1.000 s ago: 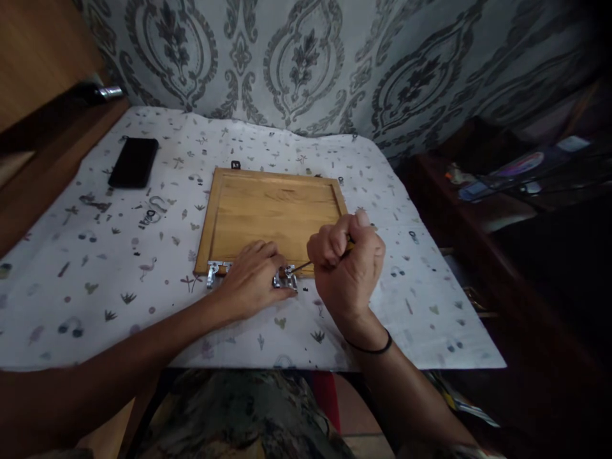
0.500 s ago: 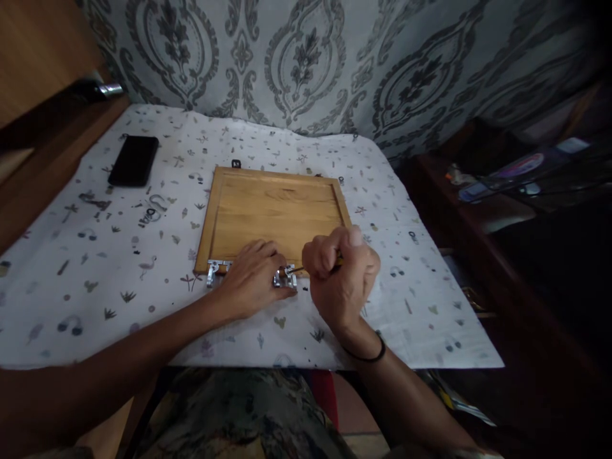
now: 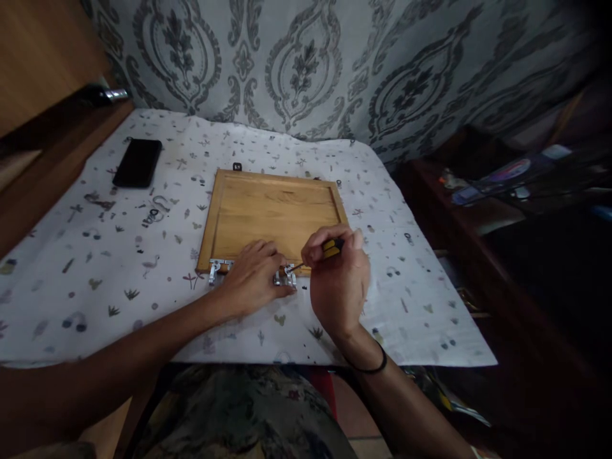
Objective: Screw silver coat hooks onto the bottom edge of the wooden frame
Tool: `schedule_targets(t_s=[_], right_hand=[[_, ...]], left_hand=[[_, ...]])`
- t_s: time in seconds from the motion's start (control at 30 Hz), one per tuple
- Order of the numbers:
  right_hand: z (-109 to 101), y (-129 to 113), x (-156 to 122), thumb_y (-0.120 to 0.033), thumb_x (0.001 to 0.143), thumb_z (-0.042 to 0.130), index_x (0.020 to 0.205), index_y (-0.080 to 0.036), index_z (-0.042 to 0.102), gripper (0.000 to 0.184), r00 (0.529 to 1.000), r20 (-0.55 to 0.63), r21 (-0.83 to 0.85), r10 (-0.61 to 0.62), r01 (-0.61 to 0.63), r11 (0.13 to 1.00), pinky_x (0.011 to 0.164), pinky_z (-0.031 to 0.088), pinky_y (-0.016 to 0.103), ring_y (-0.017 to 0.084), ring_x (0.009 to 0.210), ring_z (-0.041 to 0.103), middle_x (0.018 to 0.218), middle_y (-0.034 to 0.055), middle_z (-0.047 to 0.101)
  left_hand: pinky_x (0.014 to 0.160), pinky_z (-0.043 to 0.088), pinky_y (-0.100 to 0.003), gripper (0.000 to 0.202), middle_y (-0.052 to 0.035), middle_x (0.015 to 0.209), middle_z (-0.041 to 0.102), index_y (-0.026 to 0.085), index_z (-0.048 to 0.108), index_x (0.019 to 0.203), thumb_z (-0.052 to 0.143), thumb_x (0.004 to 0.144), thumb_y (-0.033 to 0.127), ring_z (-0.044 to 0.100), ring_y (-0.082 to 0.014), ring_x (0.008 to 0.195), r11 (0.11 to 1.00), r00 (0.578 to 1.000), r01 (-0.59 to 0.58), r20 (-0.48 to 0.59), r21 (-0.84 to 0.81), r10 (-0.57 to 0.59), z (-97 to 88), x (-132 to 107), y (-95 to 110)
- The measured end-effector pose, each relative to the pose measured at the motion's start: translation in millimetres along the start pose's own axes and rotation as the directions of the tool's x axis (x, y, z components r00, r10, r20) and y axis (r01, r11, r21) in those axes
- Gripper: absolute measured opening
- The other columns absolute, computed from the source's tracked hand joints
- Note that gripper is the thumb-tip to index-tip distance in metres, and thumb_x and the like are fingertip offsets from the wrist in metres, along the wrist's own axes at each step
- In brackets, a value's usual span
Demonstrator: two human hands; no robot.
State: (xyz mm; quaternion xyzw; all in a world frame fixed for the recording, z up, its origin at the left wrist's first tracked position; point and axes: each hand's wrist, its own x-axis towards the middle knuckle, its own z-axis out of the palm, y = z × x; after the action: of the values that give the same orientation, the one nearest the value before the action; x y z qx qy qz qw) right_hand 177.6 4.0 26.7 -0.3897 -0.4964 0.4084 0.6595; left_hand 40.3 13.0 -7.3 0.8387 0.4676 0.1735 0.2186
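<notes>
Holding screwdriver (image 3: pixel 331 247), right grip (image 3: pixel 340 287); blurred purple label (image 3: pixel 516 169), perhaps.

A wooden panel (image 3: pixel 277 210) lies on the tabletop (image 3: pixel 406 325), a phone (image 3: pixel 138 164) to its left. At its near edge, the left grip (image 3: pixel 255 274) rests against a metal hinge (image 3: pixel 291 279); the right grip (image 3: pixel 340 280) holds a screwdriver (image 3: pixel 331 248) slanting to that hinge.

- Yellow and black, bold as anything, on the screwdriver handle (image 3: pixel 331 248)!
- Honey-brown across the wooden panel (image 3: pixel 277 213), darker grain streaking through.
- Bright silver on the hinges (image 3: pixel 213 273).
- White tabletop (image 3: pixel 406 274), sprinkled with palms, rainbows and flamingos (pink ones, faintly).
- Plain black for the phone (image 3: pixel 138 164) and wristband (image 3: pixel 384 358).
- Behind, grey fabric (image 3: pixel 305 70) in darker leafy medallions!
</notes>
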Motion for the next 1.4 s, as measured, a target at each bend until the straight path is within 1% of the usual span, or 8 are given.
schedule_targets(t_s=[0.33,0.5,0.6,0.8,0.87,1.03,1.27,1.4], right_hand=[[-25.7,0.2,15.0,-0.036,0.099,0.064,0.083,-0.026,0.078,0.023,0.965,0.207,-0.074,-0.162,0.180,0.981,0.096,0.047,0.035,0.020,0.104,0.064,0.094,0.0026,0.071],[-21.2,-3.5,25.3,-0.033,0.093,0.063,0.065,-0.022,0.067,0.031,0.924,0.382,0.134,-0.008,-0.047,0.990,0.076,0.051,0.032,0.018,0.073,0.064,0.074,0.0032,0.070],[-17.9,-2.2,38.0,-0.031,0.087,0.064,0.058,-0.021,0.060,0.031,0.835,0.548,0.207,0.053,-0.197,0.958,0.062,0.048,0.031,0.017,0.060,0.058,0.065,0.0046,0.068],[-22.4,-2.9,57.7,-0.027,0.085,0.058,0.078,-0.016,0.070,0.018,0.555,0.820,0.164,0.140,-0.462,0.872,0.051,0.042,0.028,0.016,0.047,0.056,0.057,0.0045,0.069],[-22.8,-5.5,58.2,-0.023,0.085,0.055,0.081,-0.014,0.072,0.020,0.522,0.838,0.140,0.159,-0.488,0.862,0.045,0.033,0.025,0.010,0.036,0.042,0.046,-0.0013,0.058],[-19.5,-7.7,50.5,-0.028,0.089,0.058,0.072,-0.014,0.067,0.024,0.638,0.757,0.197,0.142,-0.430,0.881,0.041,0.015,0.023,0.004,0.034,0.012,0.040,-0.0115,0.030],[-13.0,-7.3,31.4,-0.035,0.095,0.058,0.073,-0.018,0.063,0.028,0.828,0.533,0.179,0.172,-0.309,0.934,0.041,0.015,0.023,0.005,0.036,0.011,0.041,-0.0125,0.027],[2.2,-9.2,16.0,-0.036,0.096,0.057,0.072,-0.020,0.059,0.029,0.957,0.259,0.145,0.134,-0.175,0.974,0.041,0.015,0.023,0.006,0.037,0.012,0.041,-0.0124,0.025]], left_hand=[[0.096,0.050,-0.047,0.033,-0.0098,0.109,0.068,0.017,0.070,0.098,0.084,0.084,0.044,0.060,-0.0313,0.111,1.000,1.000,-0.011,0.014,0.029,0.010,-3.1,1.4,2.1],[0.099,0.050,-0.049,0.032,-0.0088,0.110,0.069,0.020,0.070,0.105,0.081,0.086,0.043,0.061,-0.0314,0.112,0.999,1.000,-0.028,-0.004,0.024,0.028,0.5,1.9,-0.3],[0.098,0.050,-0.050,0.034,-0.0082,0.110,0.070,0.021,0.070,0.105,0.082,0.084,0.045,0.061,-0.0316,0.111,1.000,1.000,-0.022,-0.013,0.015,0.022,2.2,2.0,-1.7],[0.101,0.050,-0.048,0.027,-0.0098,0.114,0.071,0.018,0.070,0.100,0.080,0.087,0.040,0.063,-0.0317,0.115,1.000,1.000,-0.014,0.023,-0.017,0.014,-2.6,1.6,0.7],[0.103,0.050,-0.049,0.030,-0.0105,0.116,0.070,0.017,0.071,0.106,0.079,0.087,0.039,0.062,-0.0322,0.117,1.000,0.999,-0.007,0.036,-0.018,0.008,-3.3,1.8,1.5],[0.102,0.050,-0.051,0.033,-0.0113,0.116,0.069,0.017,0.071,0.107,0.081,0.086,0.041,0.061,-0.0334,0.117,1.000,0.999,0.001,0.032,0.003,-0.001,-0.7,2.7,1.1],[0.099,0.050,-0.052,0.031,-0.0102,0.113,0.068,0.020,0.072,0.109,0.078,0.087,0.041,0.060,-0.0335,0.114,1.000,0.999,-0.001,0.032,0.006,0.001,-1.9,2.5,2.0],[0.097,0.050,-0.051,0.029,-0.0105,0.110,0.067,0.017,0.071,0.101,0.079,0.086,0.041,0.060,-0.0333,0.112,1.000,1.000,0.001,0.014,0.019,-0.002,-0.9,1.6,1.3]])
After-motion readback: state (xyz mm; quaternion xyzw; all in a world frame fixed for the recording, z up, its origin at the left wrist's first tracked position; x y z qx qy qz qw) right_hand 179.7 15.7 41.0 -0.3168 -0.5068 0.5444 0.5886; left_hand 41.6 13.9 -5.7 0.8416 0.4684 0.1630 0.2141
